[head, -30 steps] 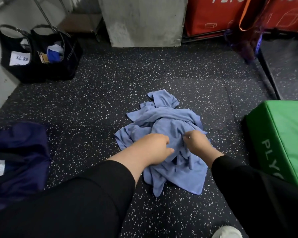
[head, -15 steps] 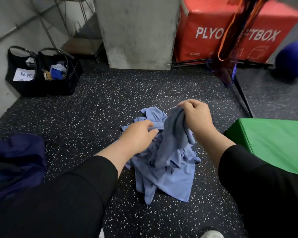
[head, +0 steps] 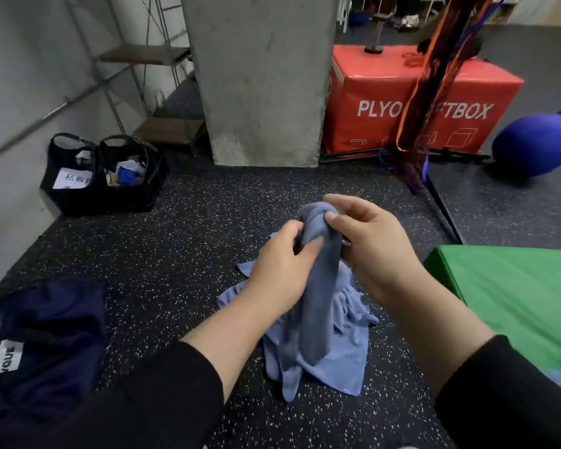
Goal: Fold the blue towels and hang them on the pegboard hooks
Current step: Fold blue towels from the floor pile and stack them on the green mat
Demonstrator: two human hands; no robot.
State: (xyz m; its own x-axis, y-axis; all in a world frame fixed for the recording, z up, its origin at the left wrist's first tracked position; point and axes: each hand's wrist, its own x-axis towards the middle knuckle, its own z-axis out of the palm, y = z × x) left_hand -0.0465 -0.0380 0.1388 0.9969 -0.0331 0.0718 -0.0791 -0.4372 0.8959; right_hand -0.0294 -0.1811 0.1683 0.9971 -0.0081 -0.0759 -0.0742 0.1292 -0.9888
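Over speckled black rubber flooring [head: 188, 254], left hand [head: 280, 270] and right hand [head: 370, 251] both grip a bunched soft blue cloth towel [head: 318, 303].

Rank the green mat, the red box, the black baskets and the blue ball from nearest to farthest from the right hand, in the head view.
From the right hand, which grips the blue towel:
1. Green mat, just to its right.
2. Red box, ahead, beyond the floor strip.
3. Blue ball, far right, and black baskets, far left by the wall: too close to call.
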